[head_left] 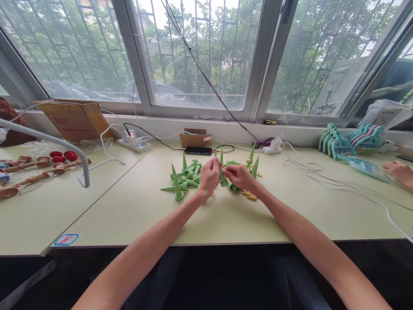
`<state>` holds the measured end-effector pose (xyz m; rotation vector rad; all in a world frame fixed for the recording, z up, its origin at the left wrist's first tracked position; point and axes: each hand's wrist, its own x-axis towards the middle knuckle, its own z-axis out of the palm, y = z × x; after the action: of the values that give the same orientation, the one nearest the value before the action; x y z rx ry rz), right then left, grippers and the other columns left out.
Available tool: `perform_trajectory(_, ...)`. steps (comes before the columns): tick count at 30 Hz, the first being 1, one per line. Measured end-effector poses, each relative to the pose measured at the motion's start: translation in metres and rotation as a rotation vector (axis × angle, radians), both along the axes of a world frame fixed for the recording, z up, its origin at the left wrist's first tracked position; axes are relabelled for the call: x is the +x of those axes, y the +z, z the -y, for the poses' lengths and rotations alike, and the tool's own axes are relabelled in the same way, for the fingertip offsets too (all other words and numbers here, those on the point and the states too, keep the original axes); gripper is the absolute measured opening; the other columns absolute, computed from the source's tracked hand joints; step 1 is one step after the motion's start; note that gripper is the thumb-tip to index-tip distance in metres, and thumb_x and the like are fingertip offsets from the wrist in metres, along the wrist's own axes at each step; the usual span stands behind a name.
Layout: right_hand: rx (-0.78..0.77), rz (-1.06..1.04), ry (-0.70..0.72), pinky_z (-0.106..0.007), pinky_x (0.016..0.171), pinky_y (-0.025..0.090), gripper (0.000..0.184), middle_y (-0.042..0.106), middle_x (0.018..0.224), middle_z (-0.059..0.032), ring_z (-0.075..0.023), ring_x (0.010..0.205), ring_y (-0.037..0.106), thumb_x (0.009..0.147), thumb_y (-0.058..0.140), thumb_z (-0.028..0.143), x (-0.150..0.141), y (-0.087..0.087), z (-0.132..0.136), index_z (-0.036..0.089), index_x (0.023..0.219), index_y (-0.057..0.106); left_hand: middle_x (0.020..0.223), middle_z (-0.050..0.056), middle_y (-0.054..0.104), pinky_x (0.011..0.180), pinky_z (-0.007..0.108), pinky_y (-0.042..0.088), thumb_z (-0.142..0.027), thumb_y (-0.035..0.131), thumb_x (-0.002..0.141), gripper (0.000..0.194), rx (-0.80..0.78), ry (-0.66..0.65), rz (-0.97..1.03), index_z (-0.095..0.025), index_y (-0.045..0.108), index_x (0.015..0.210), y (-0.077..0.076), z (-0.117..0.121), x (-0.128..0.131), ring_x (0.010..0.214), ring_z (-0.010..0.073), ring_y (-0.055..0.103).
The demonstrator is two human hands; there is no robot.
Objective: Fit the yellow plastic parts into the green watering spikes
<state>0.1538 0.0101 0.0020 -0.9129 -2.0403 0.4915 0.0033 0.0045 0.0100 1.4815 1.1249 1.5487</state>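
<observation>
My left hand (210, 174) is closed, holding a green plastic spike (223, 180) over the middle of the table. From the right, my right hand (240, 176) pinches at the same spike with thumb and forefinger; whether a small part sits between those fingertips I cannot make out. Beside my left hand lies a pile of green cone-shaped spikes (190, 174), one of them (177, 189) standing upright on its wide collar. More spikes (254, 168) stand behind my right hand. Small yellow plastic pieces (250, 195) lie below my right wrist.
Behind the pile are a phone (198, 150) and a small cardboard box (194, 138). Wooden toys with red balls (58, 159) lie at left, near a white metal arm (64, 135). Cables (314, 170), hangers (338, 144) and another person's hand (400, 172) are at right.
</observation>
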Motion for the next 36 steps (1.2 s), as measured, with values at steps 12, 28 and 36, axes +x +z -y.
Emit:
perform_trajectory(12, -0.007, 0.017, -0.015, -0.026, 0.052, 0.025, 0.037, 0.035, 0.055, 0.0042, -0.0108, 0.054, 0.029, 0.092, 0.050, 0.042, -0.0010, -0.0003, -0.0002, 0.020, 0.063, 0.044, 0.057, -0.003, 0.050, 0.036, 0.024, 0.029, -0.047, 0.051, 0.087, 0.035, -0.080, -0.090, 0.080, -0.018, 0.053, 0.068, 0.0044, 0.0029, -0.0003, 0.036, 0.0067, 0.037)
perform_trajectory(28, 0.019, 0.025, -0.011, -0.026, 0.053, 0.024, 0.041, 0.029, 0.055, 0.0051, -0.0107, 0.055, 0.026, 0.094, 0.047, 0.044, -0.0011, -0.0024, -0.0031, 0.020, 0.061, 0.038, 0.055, -0.001, 0.052, 0.043, 0.024, 0.033, -0.056, 0.047, 0.089, 0.046, 0.019, -0.016, -0.007, -0.018, 0.056, 0.064, 0.0018, -0.0003, -0.0003, 0.044, 0.0087, 0.043)
perform_trajectory(36, 0.018, 0.039, -0.006, -0.026, 0.053, 0.023, 0.043, 0.026, 0.056, 0.0054, -0.0101, 0.055, 0.024, 0.095, 0.046, 0.044, -0.0007, -0.0035, -0.0041, 0.020, 0.061, 0.035, 0.055, -0.001, 0.053, 0.046, 0.025, 0.034, -0.054, 0.047, 0.089, 0.045, 0.016, -0.017, 0.007, -0.018, 0.056, 0.064, -0.0002, -0.0026, -0.0002, 0.046, 0.0096, 0.045)
